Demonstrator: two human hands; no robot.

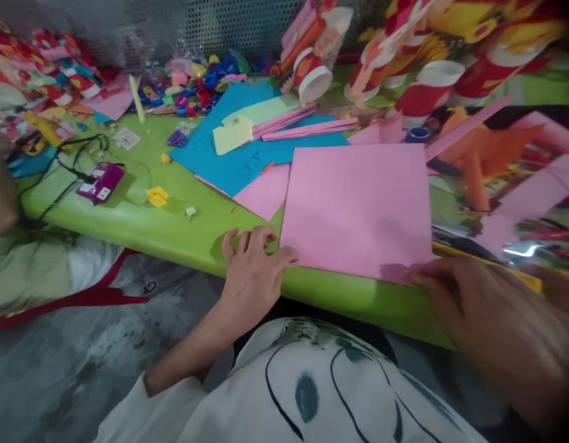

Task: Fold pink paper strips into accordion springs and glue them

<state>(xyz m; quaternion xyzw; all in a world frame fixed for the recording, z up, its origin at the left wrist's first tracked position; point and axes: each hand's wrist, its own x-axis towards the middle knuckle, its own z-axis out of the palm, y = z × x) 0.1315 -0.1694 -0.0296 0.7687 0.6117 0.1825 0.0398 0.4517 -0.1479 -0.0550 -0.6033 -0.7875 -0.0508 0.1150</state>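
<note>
A pink sheet of paper [358, 209] lies flat at the front edge of the green table. My left hand [254, 274] is at its near left corner, with the thumb on the paper and the bent fingers spread apart over the table. At the near right corner, my right hand [478, 301] pinches the sheet between thumb and fingers; it is slightly blurred. Under and behind the sheet lie another pink piece [266, 191] and a large blue sheet [238, 166], which carries folded pink strips [307, 130] and a pale yellow piece [233, 135].
Red paper cups [432, 92] and orange paper shapes [487, 147] crowd the right side. Colourful small pieces [196, 86] are heaped at the back. A purple device with a black cord [99, 183] sits at left, near another person's arm [0, 184]. The green table [173, 234] has a rounded front edge.
</note>
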